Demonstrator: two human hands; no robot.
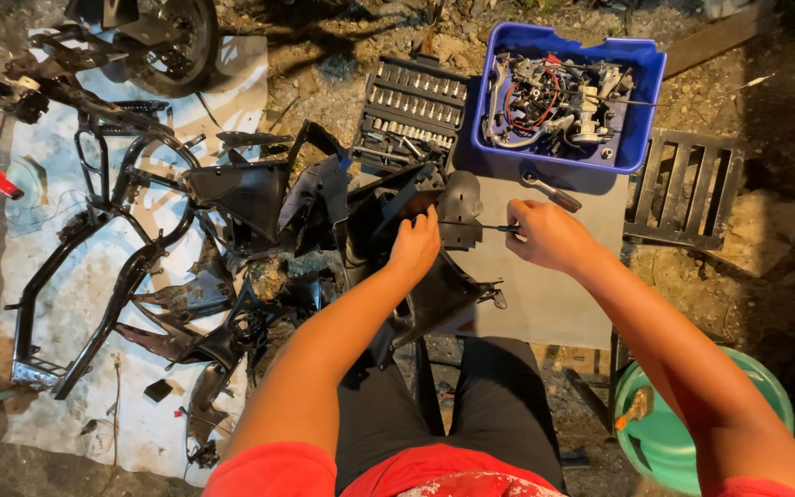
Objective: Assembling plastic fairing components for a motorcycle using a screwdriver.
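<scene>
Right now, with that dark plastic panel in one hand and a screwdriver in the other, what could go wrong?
The screwdriver in the right hand points toward the left hand gripping the black plastic panel; a slip could jab those fingers. Any small screw that comes loose could drop into the gravel ground and be hard to find. The light is dim and uneven, so the fastener may be hard to see.
</scene>
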